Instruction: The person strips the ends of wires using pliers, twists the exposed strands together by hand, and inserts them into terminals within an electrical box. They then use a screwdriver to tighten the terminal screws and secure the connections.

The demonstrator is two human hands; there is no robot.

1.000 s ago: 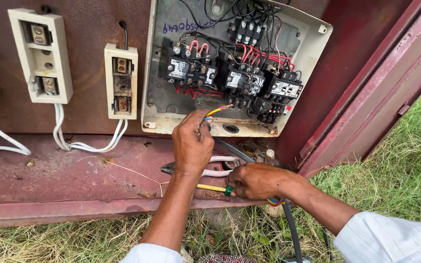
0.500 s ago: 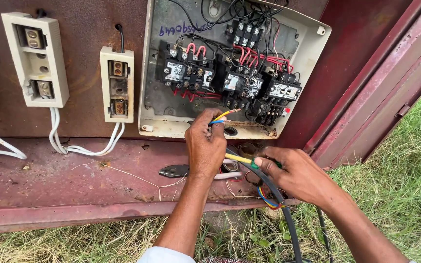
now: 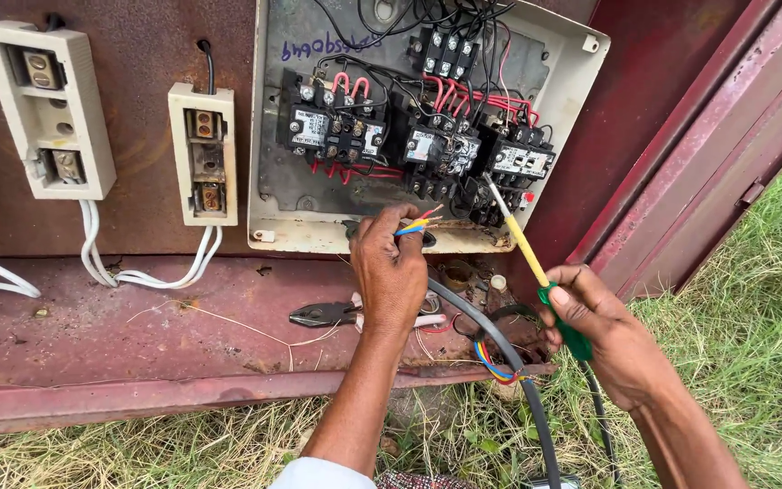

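Observation:
My left hand pinches the stripped ends of red, yellow and blue wires just below the open white control box. My right hand grips a screwdriver with a green handle and yellow shaft. Its metal tip points up at the black contactors at the lower right of the box. A grey cable runs from my left hand down toward the grass.
Black pliers lie on the rusty red metal ledge. Two white fuse holders with white cables hang on the cabinet's back wall to the left. The red cabinet door stands open on the right. Grass surrounds the base.
My right hand has lifted the screwdriver from the ledge and swung it up to the right, tip toward the contactors. My left hand keeps the wire ends by the box.

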